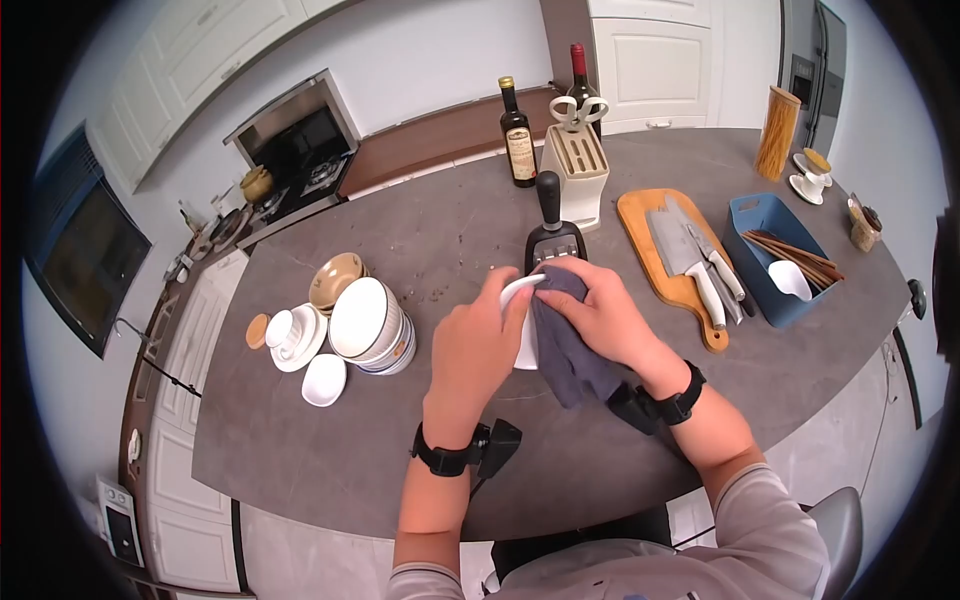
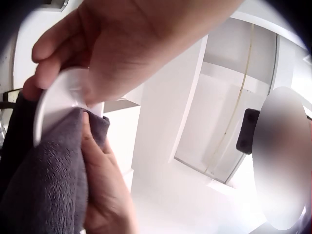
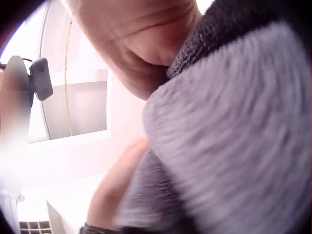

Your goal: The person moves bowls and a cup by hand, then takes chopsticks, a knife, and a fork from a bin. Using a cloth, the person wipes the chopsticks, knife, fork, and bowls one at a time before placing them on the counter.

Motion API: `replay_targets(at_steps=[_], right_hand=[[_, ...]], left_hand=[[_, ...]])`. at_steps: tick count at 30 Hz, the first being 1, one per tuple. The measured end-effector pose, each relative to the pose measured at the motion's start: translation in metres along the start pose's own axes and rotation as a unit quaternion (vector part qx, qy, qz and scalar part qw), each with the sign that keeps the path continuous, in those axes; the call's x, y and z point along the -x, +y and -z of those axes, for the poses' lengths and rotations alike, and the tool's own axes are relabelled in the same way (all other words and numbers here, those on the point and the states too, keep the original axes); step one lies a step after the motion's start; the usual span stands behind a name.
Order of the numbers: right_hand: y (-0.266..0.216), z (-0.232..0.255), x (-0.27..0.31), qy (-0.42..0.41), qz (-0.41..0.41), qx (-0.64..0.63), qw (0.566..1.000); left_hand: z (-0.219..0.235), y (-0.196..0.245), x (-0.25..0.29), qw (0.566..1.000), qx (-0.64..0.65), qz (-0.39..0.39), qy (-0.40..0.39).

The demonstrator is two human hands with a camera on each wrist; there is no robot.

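Note:
Over the near middle of the table, my left hand holds a white dish by its edge, the fingers behind it and the thumb in front. My right hand grips a dark grey cloth and presses it against the dish, thumb uppermost. The cloth hangs down below that hand and covers part of the dish. In the right wrist view the cloth fills much of the picture and hides the dish. Just beyond both hands stands a black-handled knife sharpener, partly hidden by them.
To the left are stacked bowls, brown bowls, a small white dish and a cup on saucers. A knife block and bottles stand behind. Rightward lie knives on a cutting board and a blue basket.

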State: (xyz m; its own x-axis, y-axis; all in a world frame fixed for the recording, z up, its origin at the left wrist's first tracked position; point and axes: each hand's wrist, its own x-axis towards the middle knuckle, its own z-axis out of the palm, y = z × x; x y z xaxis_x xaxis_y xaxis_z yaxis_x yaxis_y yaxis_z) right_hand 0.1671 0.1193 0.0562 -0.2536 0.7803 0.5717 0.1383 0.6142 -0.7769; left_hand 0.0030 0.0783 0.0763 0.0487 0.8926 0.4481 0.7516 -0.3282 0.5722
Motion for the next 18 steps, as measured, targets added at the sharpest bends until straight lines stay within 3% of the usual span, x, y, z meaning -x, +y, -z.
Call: replay_targets(at_steps=[2,4,5,6,7,9,11,12,13,14,15,16,17,18], right_hand=[[-0.005,-0.003,0.002,0.004,0.003,0.010,1.000],[-0.010,-0.002,0.000,0.044,-0.085,-0.089,0.991],[-0.013,-0.006,0.000,0.043,-0.084,-0.088,0.992],[-0.017,-0.015,0.000,0.115,-0.120,-0.212,0.963],[-0.021,-0.023,0.002,0.184,-0.154,-0.331,0.912],[-0.015,-0.031,0.006,0.224,-0.155,-0.349,0.897],[-0.008,-0.027,0.008,0.235,-0.112,-0.278,0.925],[-0.012,-0.017,0.003,0.182,-0.123,-0.265,0.939],[-0.013,-0.008,0.002,0.182,-0.122,-0.264,0.939],[-0.014,0.000,0.000,0.121,-0.103,-0.185,0.970],[-0.014,0.006,-0.001,0.058,-0.081,-0.103,0.990],[-0.011,0.005,-0.002,0.030,0.012,-0.013,0.999],[-0.015,0.005,0.002,0.002,0.007,-0.021,1.000],[-0.016,0.002,0.004,0.015,-0.001,-0.021,1.000]], left_hand=[[0.000,0.002,-0.003,1.000,0.024,0.009,-0.008],[-0.001,0.010,-0.002,0.999,0.048,0.016,-0.015],[-0.002,0.018,-0.002,0.987,0.135,0.082,0.015],[-0.004,0.025,-0.003,0.963,0.222,0.145,0.045],[-0.017,0.020,-0.004,0.963,0.222,0.145,0.046],[-0.042,0.006,-0.009,0.950,0.179,-0.053,0.250],[-0.036,0.002,-0.006,0.953,0.194,-0.073,0.221],[-0.013,0.018,-0.001,0.973,0.199,0.018,0.111],[0.000,0.026,0.001,0.974,0.201,0.107,-0.001],[0.005,0.023,0.001,0.974,0.201,0.105,0.001],[0.009,0.020,0.001,0.991,0.101,0.087,0.015],[0.010,0.019,0.002,0.997,0.000,0.070,0.028],[0.002,0.012,0.002,0.994,-0.037,-0.049,0.090],[-0.002,0.007,0.001,0.995,-0.033,-0.053,0.078]])
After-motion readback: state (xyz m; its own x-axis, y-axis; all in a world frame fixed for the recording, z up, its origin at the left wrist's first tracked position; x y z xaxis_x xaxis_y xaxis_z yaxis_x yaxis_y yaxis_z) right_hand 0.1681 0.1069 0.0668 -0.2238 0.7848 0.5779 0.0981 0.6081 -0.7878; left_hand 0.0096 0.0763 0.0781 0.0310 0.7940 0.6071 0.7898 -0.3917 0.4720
